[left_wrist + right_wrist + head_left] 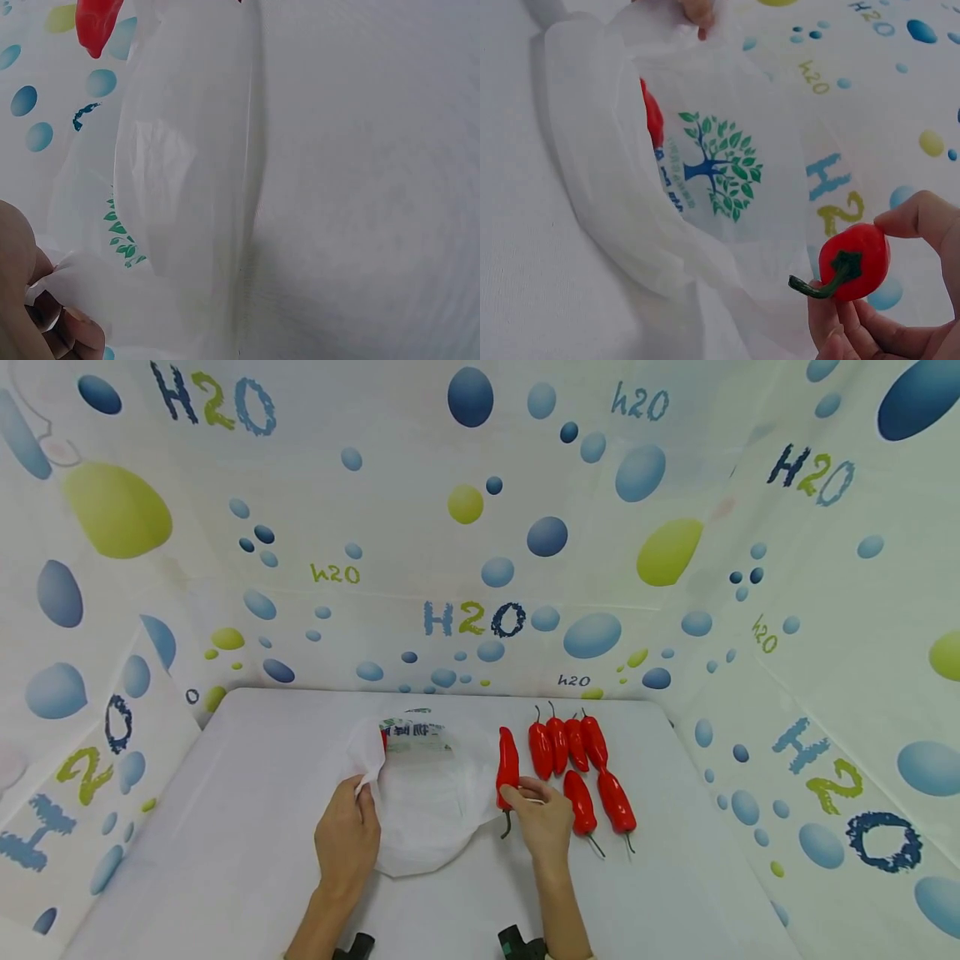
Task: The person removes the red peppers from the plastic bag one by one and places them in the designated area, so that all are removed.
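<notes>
A white plastic bag (420,839) with a printed green tree (724,161) lies on the table, its mouth spread open. My left hand (347,835) pinches the left side of the bag's rim. Beside the bag's right edge, my right hand (546,822) holds a red chili pepper (507,760) near its stem end, tip pointing away. The right wrist view shows that pepper (866,259) between thumb and fingers, with its green stem toward the camera. Part of another red pepper (652,116) shows inside the bag; the rest is hidden by the plastic.
Several red peppers (558,745) lie in a row right of the bag. More peppers (579,802) lie nearer, beside my right hand. The white table (247,827) meets a backdrop (405,527) printed with blue and green drops. Dark wrist devices (522,943) show at the bottom.
</notes>
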Motion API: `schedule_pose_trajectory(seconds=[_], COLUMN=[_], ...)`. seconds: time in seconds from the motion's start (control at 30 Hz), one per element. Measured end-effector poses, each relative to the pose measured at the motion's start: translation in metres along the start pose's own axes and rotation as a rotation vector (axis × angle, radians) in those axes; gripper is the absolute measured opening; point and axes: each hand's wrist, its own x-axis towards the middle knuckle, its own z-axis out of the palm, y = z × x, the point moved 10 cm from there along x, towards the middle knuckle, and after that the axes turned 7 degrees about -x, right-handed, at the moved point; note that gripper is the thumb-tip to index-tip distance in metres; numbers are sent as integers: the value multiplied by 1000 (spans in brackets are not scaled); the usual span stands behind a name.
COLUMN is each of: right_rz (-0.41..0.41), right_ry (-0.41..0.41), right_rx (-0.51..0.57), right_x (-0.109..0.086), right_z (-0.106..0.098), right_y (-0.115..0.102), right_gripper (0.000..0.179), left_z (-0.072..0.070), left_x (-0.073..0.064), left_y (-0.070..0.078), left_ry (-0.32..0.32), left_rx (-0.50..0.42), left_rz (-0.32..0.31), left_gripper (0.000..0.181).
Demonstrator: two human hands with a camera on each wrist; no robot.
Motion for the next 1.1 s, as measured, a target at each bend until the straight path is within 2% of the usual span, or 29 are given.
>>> schedule_pose_trajectory(seconds=[0.37,0.53,0.77,1.1], right_rz=[-13,17,30,25], right_ry=[62,69,108,173], right_rx=[-59,-93,-142,-209], right_x=[6,8,10,6], right_z=[-21,-31,-45,-59], right_y=[17,26,34,47], right_gripper=[38,38,44,43], left_z=[-1,-1,-2,-1], left_x=[1,1,2,0], left_y=[0,-3,-2,-2], left_ry=[-10,-15,-4,-16], left_rx=[-27,-42,-72,-68], left_rz=[-41,-68,-62,-62], left_gripper=[18,18,17,18])
